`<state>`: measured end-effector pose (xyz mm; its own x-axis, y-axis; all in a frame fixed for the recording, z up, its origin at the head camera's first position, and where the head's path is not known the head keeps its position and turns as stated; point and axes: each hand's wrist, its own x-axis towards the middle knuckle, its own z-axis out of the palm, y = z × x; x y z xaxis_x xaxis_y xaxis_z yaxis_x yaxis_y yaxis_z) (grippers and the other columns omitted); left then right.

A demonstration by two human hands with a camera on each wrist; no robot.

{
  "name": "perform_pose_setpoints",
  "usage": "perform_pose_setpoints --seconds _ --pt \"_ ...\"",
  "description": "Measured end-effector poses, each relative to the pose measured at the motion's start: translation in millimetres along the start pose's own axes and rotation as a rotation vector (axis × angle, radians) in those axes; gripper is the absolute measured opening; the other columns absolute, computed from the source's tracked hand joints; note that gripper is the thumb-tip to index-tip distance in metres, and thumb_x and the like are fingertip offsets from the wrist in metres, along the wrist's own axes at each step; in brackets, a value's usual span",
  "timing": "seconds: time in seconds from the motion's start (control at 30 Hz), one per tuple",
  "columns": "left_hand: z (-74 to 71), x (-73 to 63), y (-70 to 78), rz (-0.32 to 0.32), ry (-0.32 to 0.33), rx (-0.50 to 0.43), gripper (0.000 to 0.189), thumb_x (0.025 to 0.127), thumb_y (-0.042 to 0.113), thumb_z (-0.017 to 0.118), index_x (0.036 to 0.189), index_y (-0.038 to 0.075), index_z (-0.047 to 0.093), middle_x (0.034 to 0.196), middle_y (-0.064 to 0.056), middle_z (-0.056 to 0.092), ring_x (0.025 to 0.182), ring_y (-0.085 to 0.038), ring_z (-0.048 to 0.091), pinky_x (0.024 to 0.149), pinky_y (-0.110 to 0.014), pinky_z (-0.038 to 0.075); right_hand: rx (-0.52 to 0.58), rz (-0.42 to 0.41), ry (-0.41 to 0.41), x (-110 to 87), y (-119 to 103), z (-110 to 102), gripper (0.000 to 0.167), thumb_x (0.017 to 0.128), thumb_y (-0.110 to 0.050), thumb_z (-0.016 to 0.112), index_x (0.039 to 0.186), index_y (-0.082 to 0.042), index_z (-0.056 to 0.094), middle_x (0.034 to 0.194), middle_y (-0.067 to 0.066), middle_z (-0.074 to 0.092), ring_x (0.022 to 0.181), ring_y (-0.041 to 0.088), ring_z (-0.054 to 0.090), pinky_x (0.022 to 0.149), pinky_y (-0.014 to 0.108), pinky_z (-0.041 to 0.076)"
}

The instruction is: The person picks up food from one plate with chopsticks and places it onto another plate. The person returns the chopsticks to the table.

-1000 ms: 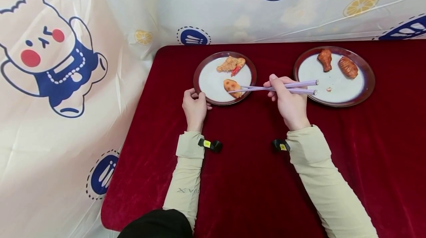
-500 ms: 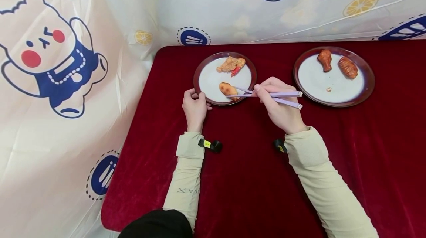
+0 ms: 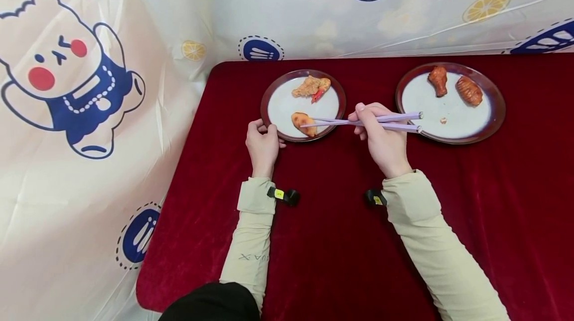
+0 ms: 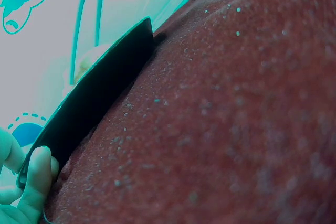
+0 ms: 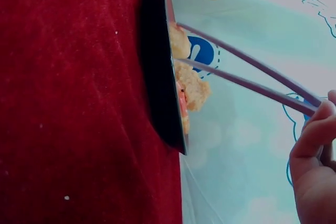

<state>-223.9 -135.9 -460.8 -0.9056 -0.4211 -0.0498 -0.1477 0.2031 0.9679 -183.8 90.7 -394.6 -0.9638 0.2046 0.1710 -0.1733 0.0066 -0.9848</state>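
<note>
My left hand [image 3: 263, 146] grips the near-left rim of a brown-rimmed white plate [image 3: 264, 104]. In the left wrist view its thumb [image 4: 39, 169] lies against the dark plate side [image 4: 107, 95]. My right hand [image 3: 384, 141] holds a pair of lilac chopsticks [image 3: 396, 127], pointing left over this plate. Their tips are at a golden-brown piece of food with dark spots [image 3: 299, 120] near the plate's front. From the right wrist camera, the tips straddle that golden piece [image 5: 180, 41]. Behind it lie a crusty fried piece [image 3: 307, 86] and a small red piece [image 3: 317, 95].
To the right stands a larger brown-rimmed plate [image 3: 498, 106] with a browned chicken drumstick [image 3: 437, 80], a glazed chicken wing piece [image 3: 469, 90] and a crumb [image 3: 443, 120]. Dark red cloth [image 3: 332, 241] covers the table. A printed curtain [image 3: 157, 7] hangs behind and left.
The golden-brown piece has shifted left on the plate. My right hand and the chopsticks have followed leftward, swinging forward and back on the way. The left hand has stayed still.
</note>
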Motion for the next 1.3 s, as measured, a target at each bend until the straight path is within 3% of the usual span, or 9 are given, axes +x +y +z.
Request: perform_pose_setpoints --seconds 0.2,0.67,1.0,1.3 --pt "-0.2 -0.1 0.2 -0.002 0.001 -0.004 0.034 0.087 0.010 0.049 0.120 0.002 0.052 0.097 -0.008 0.055 0.046 -0.009 0.058 0.050 -0.028 0.060 -0.044 -0.021 -0.073 -2.1 1.0 2.0 0.033 0.095 -0.024 0.060 0.085 0.006 0.071 0.072 -0.009 0.064 0.060 0.008 0.057 0.052 0.016 0.050" --pt "0.5 1.0 -1.2 -0.001 -0.005 -0.006 0.034 0.087 0.009 0.049 0.121 0.002 0.052 0.098 -0.008 0.055 0.046 -0.010 0.058 0.050 -0.029 0.060 -0.034 -0.020 -0.059 -2.3 9.5 7.7 0.033 0.095 -0.024 0.060 0.086 0.006 0.072 0.074 -0.009 0.065 0.061 0.008 0.057 0.054 0.016 0.050" --pt "0.2 0.4 -1.8 -0.006 0.000 -0.017 0.034 0.086 0.008 0.049 0.119 0.003 0.052 0.097 -0.008 0.055 0.046 -0.010 0.059 0.050 -0.029 0.060 -0.081 -0.068 -0.126 -3.9 14.5 10.4 0.025 0.093 -0.020 0.063 0.086 0.001 0.075 0.076 -0.009 0.064 0.063 0.009 0.057 0.054 0.015 0.050" --pt "0.0 0.2 0.2 -0.004 -0.001 -0.013 0.033 0.087 0.009 0.049 0.119 0.003 0.052 0.098 -0.009 0.055 0.046 -0.010 0.058 0.050 -0.029 0.060 -0.105 -0.059 -0.093 -1.9 10.3 5.7 0.025 0.092 -0.020 0.063 0.085 0.001 0.074 0.072 -0.008 0.064 0.060 0.008 0.055 0.050 0.016 0.047"
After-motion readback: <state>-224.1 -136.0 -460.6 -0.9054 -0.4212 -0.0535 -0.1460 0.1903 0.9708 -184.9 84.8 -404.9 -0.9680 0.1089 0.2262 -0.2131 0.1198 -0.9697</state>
